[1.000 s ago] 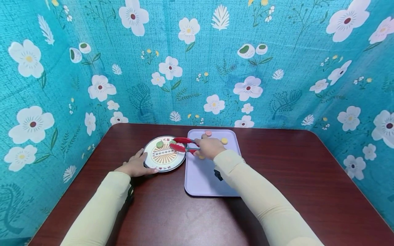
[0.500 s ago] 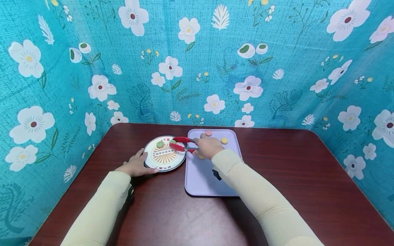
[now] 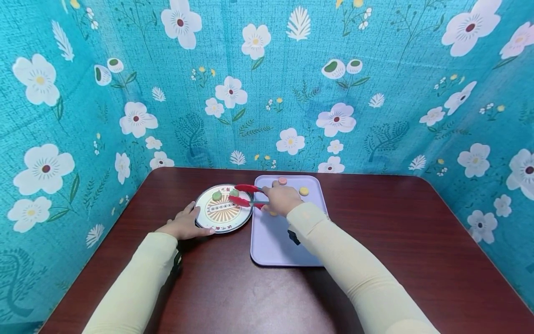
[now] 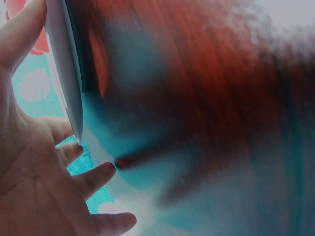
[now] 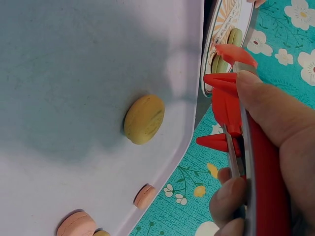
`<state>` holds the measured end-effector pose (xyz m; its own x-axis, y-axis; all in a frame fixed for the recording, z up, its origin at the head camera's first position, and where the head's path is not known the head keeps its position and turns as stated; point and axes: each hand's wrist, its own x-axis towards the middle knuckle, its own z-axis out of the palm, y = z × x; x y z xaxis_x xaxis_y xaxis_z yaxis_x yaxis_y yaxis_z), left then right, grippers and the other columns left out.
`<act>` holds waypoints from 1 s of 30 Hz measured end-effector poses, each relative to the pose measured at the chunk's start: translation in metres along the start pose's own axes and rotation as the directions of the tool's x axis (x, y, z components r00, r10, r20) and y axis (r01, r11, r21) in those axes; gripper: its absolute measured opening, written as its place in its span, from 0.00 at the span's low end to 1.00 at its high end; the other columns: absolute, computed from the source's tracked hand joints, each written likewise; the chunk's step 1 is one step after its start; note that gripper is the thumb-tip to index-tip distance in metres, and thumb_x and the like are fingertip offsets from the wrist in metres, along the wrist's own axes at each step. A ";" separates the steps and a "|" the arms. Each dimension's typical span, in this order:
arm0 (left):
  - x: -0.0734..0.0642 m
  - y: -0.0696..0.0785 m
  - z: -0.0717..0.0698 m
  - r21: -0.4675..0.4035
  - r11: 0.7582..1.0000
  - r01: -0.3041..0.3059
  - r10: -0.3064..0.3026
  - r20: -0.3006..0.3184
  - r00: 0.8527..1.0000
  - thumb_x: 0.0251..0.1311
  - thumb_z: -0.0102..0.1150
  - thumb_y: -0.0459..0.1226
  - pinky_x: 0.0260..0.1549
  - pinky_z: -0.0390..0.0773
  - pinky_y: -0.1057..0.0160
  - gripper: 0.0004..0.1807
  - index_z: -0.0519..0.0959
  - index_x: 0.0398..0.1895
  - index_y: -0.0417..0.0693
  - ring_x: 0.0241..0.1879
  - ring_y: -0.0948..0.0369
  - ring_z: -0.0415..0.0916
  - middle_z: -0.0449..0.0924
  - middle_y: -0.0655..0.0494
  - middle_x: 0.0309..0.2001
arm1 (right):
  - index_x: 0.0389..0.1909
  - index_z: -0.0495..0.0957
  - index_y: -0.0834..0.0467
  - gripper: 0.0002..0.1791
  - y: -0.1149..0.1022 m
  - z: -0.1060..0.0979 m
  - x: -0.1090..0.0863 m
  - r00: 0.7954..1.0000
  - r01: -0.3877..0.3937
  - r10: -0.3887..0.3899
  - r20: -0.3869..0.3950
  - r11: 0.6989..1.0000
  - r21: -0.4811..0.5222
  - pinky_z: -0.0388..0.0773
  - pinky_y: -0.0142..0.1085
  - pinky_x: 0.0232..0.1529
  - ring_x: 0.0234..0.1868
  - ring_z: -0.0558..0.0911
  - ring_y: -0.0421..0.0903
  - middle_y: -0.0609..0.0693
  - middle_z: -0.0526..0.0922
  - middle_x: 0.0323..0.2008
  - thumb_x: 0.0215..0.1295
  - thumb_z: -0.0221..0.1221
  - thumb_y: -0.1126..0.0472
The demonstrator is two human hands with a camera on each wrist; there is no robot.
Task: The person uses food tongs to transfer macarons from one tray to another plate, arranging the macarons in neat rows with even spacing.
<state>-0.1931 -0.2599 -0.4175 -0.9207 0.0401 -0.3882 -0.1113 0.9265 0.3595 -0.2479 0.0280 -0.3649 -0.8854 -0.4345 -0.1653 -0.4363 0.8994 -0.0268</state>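
Observation:
My right hand (image 3: 283, 199) grips a pair of red-tipped tongs (image 3: 239, 201) over the left side of a lilac tray (image 3: 271, 241). The tong tips stand apart over the right part of a round patterned plate (image 3: 227, 226), on either side of a green macaron (image 3: 234, 192). Another green macaron (image 3: 217, 195) lies to its left. At the plate's left edge, my left hand (image 3: 183, 225) touches the rim with fingers spread. In the left wrist view, the thumb (image 4: 22, 37) lies along the rim of the plate (image 4: 64, 64). The right wrist view shows my thumb pressing the tongs (image 5: 266, 182).
A pink macaron (image 3: 282, 181) and a yellow macaron (image 3: 303, 191) lie toward the tray's far side. Another yellow macaron (image 3: 273, 213) is partly hidden below my right hand. The dark wooden table (image 3: 396, 222) meets a floral turquoise cloth (image 3: 267, 116) behind.
The tong tips have spread slightly apart, and the right green macaron shows more clearly between them, on the plate. My left hand has stayed in place at the rim.

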 end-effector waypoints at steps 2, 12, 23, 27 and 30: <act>0.000 0.000 0.000 -0.002 1.000 -0.001 0.000 -0.001 1.000 0.45 0.64 0.66 0.60 0.47 0.26 0.64 0.47 0.75 0.36 0.68 0.33 0.45 0.38 0.35 0.74 | 0.68 0.68 0.50 0.36 0.000 0.000 0.000 1.000 -0.007 0.007 0.001 1.000 0.009 0.80 0.42 0.34 0.36 0.75 0.47 0.57 0.73 0.54 0.60 0.64 0.43; -0.002 0.001 -0.001 -0.008 1.000 -0.009 0.009 0.001 1.000 0.44 0.64 0.67 0.60 0.46 0.25 0.65 0.47 0.75 0.36 0.68 0.33 0.45 0.38 0.34 0.74 | 0.70 0.65 0.49 0.41 0.002 0.000 -0.005 0.999 -0.032 0.033 -0.013 0.998 0.051 0.78 0.39 0.28 0.27 0.78 0.49 0.59 0.70 0.61 0.57 0.66 0.43; -0.002 0.000 0.000 -0.012 1.000 -0.023 0.023 0.005 1.000 0.46 0.63 0.66 0.59 0.46 0.25 0.63 0.48 0.74 0.35 0.69 0.33 0.44 0.37 0.34 0.75 | 0.70 0.64 0.49 0.42 0.009 -0.001 -0.018 0.997 -0.022 0.031 -0.066 0.991 0.136 0.73 0.36 0.20 0.20 0.78 0.48 0.64 0.63 0.67 0.56 0.67 0.42; -0.002 0.000 0.000 -0.019 0.999 -0.026 0.026 0.003 1.000 0.47 0.62 0.66 0.59 0.45 0.25 0.63 0.47 0.75 0.35 0.69 0.33 0.44 0.37 0.34 0.75 | 0.70 0.65 0.49 0.43 0.013 0.000 -0.022 0.995 -0.021 0.034 -0.089 0.990 0.140 0.76 0.37 0.23 0.22 0.78 0.47 0.62 0.61 0.69 0.55 0.68 0.42; -0.002 0.000 0.000 -0.021 0.999 -0.027 0.027 -0.002 1.000 0.47 0.62 0.66 0.59 0.45 0.25 0.63 0.47 0.75 0.35 0.69 0.33 0.44 0.37 0.34 0.75 | 0.69 0.66 0.50 0.43 0.016 0.002 -0.025 0.994 -0.016 0.032 -0.108 0.989 0.149 0.78 0.38 0.26 0.21 0.77 0.47 0.61 0.63 0.68 0.53 0.69 0.43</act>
<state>-0.1913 -0.2601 -0.4168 -0.9242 0.0640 -0.3766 -0.0944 0.9170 0.3876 -0.2323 0.0532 -0.3635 -0.9112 -0.4078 -0.0584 -0.3934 0.9034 -0.1704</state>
